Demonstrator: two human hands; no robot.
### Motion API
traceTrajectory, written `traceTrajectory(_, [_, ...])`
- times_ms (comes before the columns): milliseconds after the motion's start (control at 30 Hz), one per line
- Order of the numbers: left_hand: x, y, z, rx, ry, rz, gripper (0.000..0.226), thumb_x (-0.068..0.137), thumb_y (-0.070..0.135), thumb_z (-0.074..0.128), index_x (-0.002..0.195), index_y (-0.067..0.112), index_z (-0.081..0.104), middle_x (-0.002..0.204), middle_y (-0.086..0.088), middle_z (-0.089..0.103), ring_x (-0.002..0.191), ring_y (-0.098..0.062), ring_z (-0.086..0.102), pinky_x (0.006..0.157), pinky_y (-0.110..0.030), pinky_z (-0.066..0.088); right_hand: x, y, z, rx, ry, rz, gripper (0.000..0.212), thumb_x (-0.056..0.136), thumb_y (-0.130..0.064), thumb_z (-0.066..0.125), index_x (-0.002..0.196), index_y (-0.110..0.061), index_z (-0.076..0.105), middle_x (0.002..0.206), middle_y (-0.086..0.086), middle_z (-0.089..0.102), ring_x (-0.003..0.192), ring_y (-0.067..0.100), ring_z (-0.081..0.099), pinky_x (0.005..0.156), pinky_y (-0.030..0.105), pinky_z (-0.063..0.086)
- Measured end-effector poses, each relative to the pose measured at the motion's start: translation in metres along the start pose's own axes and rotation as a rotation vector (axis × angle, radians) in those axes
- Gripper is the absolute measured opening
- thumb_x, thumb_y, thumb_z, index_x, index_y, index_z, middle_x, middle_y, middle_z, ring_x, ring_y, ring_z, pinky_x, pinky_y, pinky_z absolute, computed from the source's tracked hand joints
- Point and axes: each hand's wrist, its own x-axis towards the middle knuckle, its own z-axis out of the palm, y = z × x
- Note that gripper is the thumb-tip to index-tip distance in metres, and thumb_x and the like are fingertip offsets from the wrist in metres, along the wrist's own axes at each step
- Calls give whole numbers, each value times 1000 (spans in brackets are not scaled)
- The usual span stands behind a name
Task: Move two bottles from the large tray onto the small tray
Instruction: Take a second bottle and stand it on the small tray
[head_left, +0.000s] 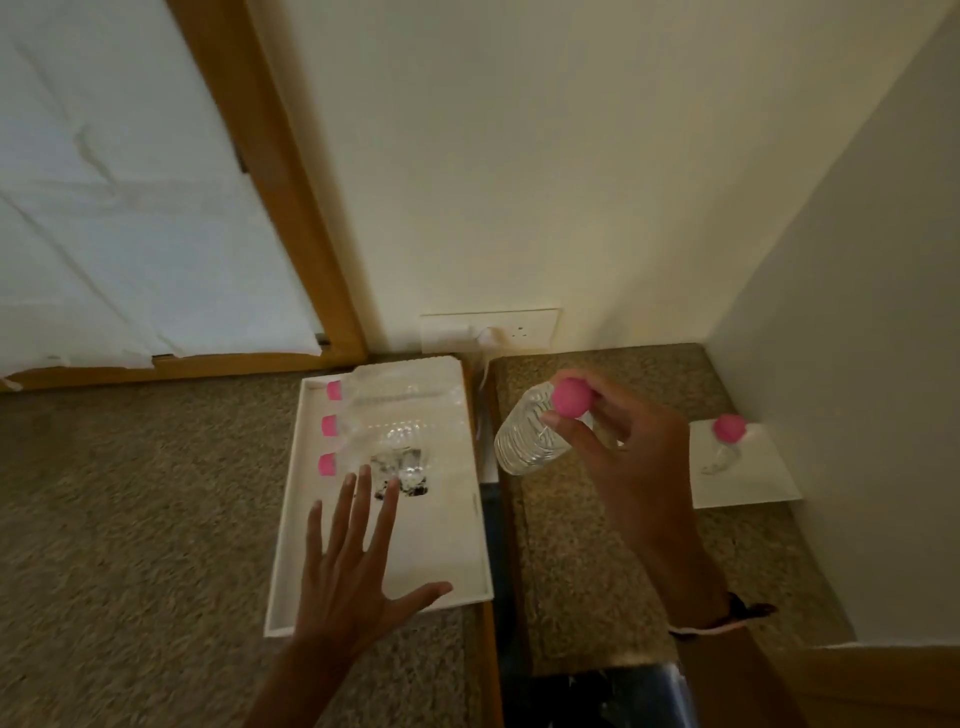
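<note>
A large white tray (447, 566) lies on the speckled counter at centre left. Three clear bottles with pink caps (395, 431) lie side by side at its far end, caps to the left. My left hand (353, 561) hovers open over the tray's near half, fingers spread, holding nothing. My right hand (623, 467) grips a clear pink-capped bottle (530, 436) by its neck, in the air between the two trays, tilted. The small white tray (753, 483) sits at the right by the wall, and one pink-capped bottle (727, 441) stands on it.
A dark gap (498, 545) with a wooden edge splits the left counter from the right one. Walls close in behind and at the right. A wall socket plate (514, 330) with a white cable sits behind the trays. A window frame stands at the left.
</note>
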Motion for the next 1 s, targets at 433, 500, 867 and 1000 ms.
traceTrajectory(433, [82,159,50,-79,-9,142,118,73,95,40,161,24,8,171,-12,2,159,-30,2,126,-58,11,59,53,-138,14,185,1,35,80,-14,78,114,-16,70,110,-5,74,108,8,68,90,16,54])
traceTrajectory(500, [88,175,60,-73,-36,132,117,73,96,38,160,24,11,171,-13,6,158,-31,5,126,-59,14,64,62,-156,-8,199,3,34,81,-16,78,113,-17,70,110,-11,73,107,5,68,90,15,54])
traceTrajectory(867, [108,203,126,-37,-164,90,115,75,95,35,161,23,8,171,-13,3,158,-32,4,126,-53,7,63,138,-217,-128,200,115,37,81,-11,76,117,-15,68,115,-5,72,111,6,66,96,34,56])
traceTrajectory(1000, [111,201,140,-56,-170,93,114,75,94,36,160,22,10,171,-13,2,158,-33,4,127,-49,4,50,169,-219,-177,166,185,38,82,-8,76,118,-16,67,114,-6,71,110,4,66,98,26,54])
